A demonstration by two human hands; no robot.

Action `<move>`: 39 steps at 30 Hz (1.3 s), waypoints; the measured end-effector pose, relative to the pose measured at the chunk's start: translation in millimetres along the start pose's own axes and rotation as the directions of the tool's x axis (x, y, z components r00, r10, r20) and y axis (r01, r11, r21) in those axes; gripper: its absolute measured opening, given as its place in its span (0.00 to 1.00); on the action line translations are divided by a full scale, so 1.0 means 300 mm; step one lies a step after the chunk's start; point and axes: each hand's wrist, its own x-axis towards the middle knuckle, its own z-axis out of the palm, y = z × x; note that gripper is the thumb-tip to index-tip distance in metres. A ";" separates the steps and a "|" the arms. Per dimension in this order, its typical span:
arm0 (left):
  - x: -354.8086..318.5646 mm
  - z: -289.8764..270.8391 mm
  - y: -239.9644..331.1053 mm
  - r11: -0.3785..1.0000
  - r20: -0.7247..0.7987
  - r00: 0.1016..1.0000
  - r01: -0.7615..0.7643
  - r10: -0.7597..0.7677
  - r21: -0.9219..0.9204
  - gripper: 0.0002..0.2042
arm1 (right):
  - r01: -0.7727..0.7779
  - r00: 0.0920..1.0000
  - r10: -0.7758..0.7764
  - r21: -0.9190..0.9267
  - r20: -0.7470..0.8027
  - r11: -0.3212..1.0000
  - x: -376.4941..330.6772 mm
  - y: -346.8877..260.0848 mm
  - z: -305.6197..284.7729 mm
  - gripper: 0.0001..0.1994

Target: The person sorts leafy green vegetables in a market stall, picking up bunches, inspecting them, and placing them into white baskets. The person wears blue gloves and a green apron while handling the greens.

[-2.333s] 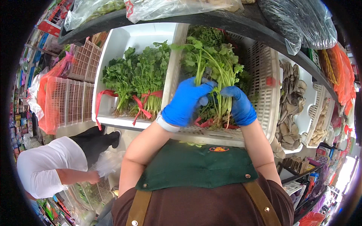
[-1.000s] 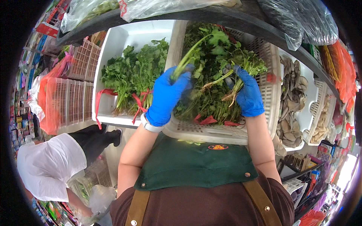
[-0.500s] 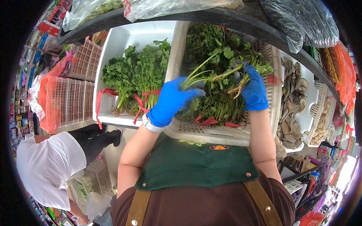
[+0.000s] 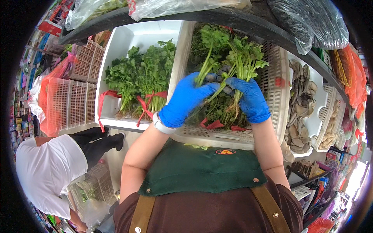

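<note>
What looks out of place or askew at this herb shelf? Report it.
Nothing stands out as damaged or spilled. The left hand and right hand, both in blue gloves, grip a bunch of leafy herbs over the white slotted basket. The tied bunches in the white tray stand in order.

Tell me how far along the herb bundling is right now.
Done: several herb bundles tied with red bands lie in the white tray. In hand: the left hand and right hand, both in blue gloves, grip a bunch of leafy stems over the slatted basket. Left: loose greens and red bands lie in that basket; the held bunch shows no tie.
</note>
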 end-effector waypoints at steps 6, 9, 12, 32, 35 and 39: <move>0.006 -0.005 -0.005 0.998 0.088 0.996 -0.004 0.009 -0.063 0.17 | 0.007 1.000 -0.008 -0.202 0.000 0.979 -0.013 -0.026 0.049 0.11; -0.001 -0.048 -0.016 0.975 0.138 0.987 0.106 -0.080 -0.196 0.14 | 0.006 1.000 -0.007 -0.183 -0.007 0.983 -0.004 -0.052 0.016 0.12; -0.003 -0.069 -0.017 0.968 0.130 0.987 0.125 -0.098 -0.216 0.13 | 0.022 0.995 -0.026 -0.046 -0.098 0.999 -0.004 -0.069 -0.014 0.13; -0.030 -0.141 -0.009 0.805 0.152 0.988 0.058 0.040 -0.590 0.19 | 0.005 0.932 0.019 0.066 -0.363 0.998 0.039 -0.012 -0.112 0.13; -0.018 -0.145 -0.013 0.734 0.123 0.992 0.099 -0.021 -0.671 0.19 | 0.035 0.958 0.011 0.156 -0.285 0.987 0.018 -0.007 -0.098 0.15; 0.009 -0.150 -0.031 0.575 0.142 0.982 0.044 0.127 -0.817 0.19 | -0.018 0.996 0.047 0.334 -0.078 0.943 0.002 0.005 -0.104 0.16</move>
